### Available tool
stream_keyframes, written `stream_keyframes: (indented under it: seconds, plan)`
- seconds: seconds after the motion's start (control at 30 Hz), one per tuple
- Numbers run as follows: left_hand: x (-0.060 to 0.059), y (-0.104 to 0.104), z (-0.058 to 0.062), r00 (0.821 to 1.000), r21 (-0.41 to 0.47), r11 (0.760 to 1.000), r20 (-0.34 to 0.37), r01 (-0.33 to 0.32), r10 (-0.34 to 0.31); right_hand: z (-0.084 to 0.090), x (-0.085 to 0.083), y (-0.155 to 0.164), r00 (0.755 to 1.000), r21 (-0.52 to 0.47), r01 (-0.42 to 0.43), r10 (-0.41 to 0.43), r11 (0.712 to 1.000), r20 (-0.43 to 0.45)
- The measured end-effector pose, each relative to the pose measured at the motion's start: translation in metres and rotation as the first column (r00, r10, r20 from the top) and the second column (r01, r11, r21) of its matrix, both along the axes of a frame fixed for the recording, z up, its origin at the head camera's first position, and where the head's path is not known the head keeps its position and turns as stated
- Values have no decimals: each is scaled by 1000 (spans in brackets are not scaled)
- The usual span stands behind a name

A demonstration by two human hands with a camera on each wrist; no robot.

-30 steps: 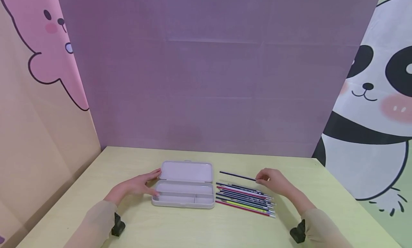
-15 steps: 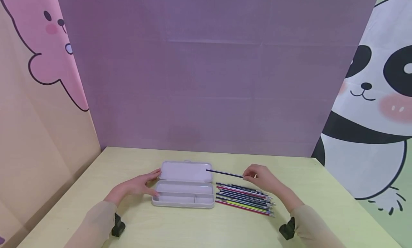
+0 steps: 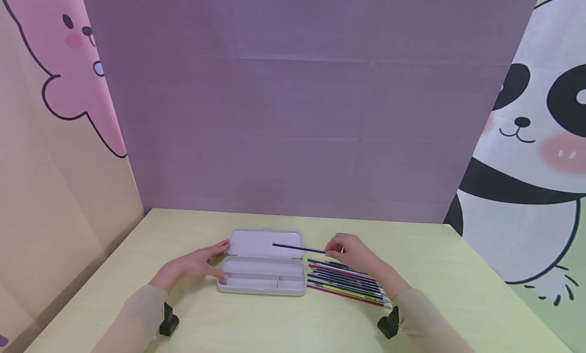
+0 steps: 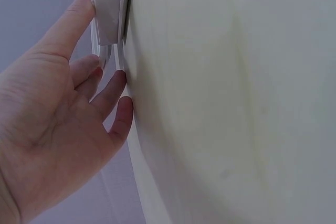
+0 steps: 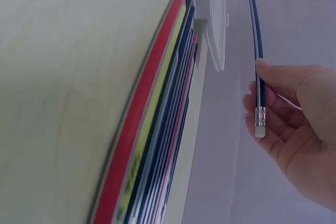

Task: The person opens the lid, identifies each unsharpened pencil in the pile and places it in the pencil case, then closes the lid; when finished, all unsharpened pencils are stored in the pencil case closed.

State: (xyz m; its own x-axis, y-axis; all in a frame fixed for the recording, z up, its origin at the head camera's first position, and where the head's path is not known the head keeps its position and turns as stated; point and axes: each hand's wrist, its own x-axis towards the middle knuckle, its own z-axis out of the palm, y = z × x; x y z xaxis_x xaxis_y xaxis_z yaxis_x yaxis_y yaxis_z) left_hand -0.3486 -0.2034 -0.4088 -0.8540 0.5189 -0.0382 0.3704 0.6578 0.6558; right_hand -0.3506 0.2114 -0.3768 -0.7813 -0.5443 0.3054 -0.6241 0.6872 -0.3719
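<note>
A pale pencil case (image 3: 261,292) lies opened out on the table, its lid (image 3: 256,241) folded back away from me. My left hand (image 3: 197,264) rests against the case's left end, thumb at the tray rim and fingers spread towards the lid. In the left wrist view, that thumb (image 4: 68,24) lies along the case's side and the other fingers are relaxed. With thumb and fingers, my right hand (image 3: 350,251) pinches a dark blue striped pencil (image 3: 293,247) near its eraser end. The pencil's far end overlaps the lid in the head view. The white eraser (image 5: 260,131) shows below the fingers.
Several pencils (image 3: 348,284), mostly dark with red and yellow ones at the near side, lie side by side right of the case. Dividers split the case's tray into compartments. A purple backdrop (image 3: 297,114) stands behind the table (image 3: 274,325).
My right hand has moved left with the pencil, bringing its far end from right of the case to over the lid. My left hand and the case have stayed put.
</note>
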Motion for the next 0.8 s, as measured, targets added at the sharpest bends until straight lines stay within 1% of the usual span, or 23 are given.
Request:
stream_keyframes:
  seconds: [0.2,0.3,0.6,0.73,0.8]
  plan:
    - [-2,-1,0,1000,-5,1000,0,-2,2,-2,-2,-20,999,-8,-6,6,1000,41]
    - [-3,-1,-1,1000,-5,1000,4,-4,4,-2,-2,-29,999,-3,-25,25,1000,36]
    - [-3,-2,-2,1000,-10,1000,2,-5,5,-1,1,-61,995,3,-61,61,998,80]
    - [-3,-2,-2,1000,-8,1000,6,-8,8,-3,0,-73,994,12,-65,64,998,89]
    - [-3,-2,-2,1000,-5,1000,8,-7,7,-4,-1,-78,994,19,-75,73,997,76]
